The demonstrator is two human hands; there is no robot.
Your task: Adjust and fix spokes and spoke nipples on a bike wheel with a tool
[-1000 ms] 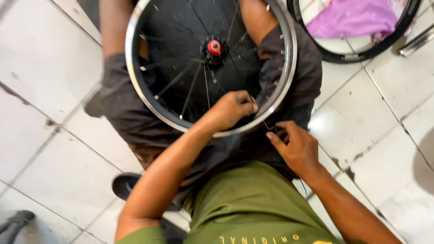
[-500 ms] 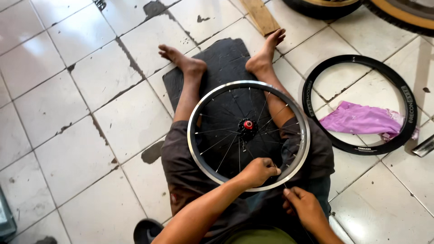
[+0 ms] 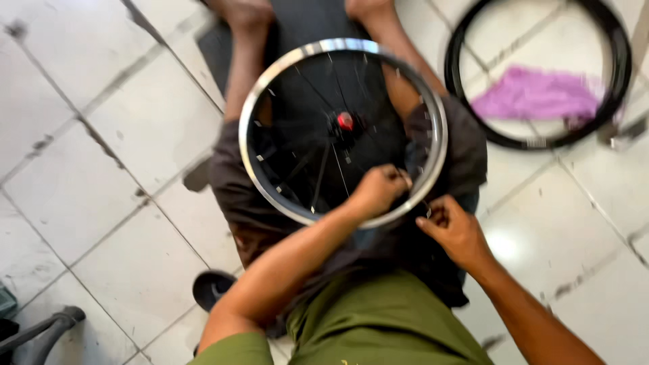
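Note:
A spoked bicycle wheel with a silver rim and a red hub cap lies flat across my lap, over my dark shorts. My left hand is closed in a fist inside the rim at its near edge, gripping among the spokes. Just outside that same edge, my right hand pinches something small against the rim; what it is stays hidden. My bare legs stretch out under the wheel along a dark mat.
A black tyre lies on the white tiled floor at the upper right, with a purple cloth inside its ring. A dark sandal sits by my left hip. A grey tube is at the bottom left corner.
The view has swung closer over the wheel, cutting off my feet. Both hands stay at the near edge of the rim, in much the same grip.

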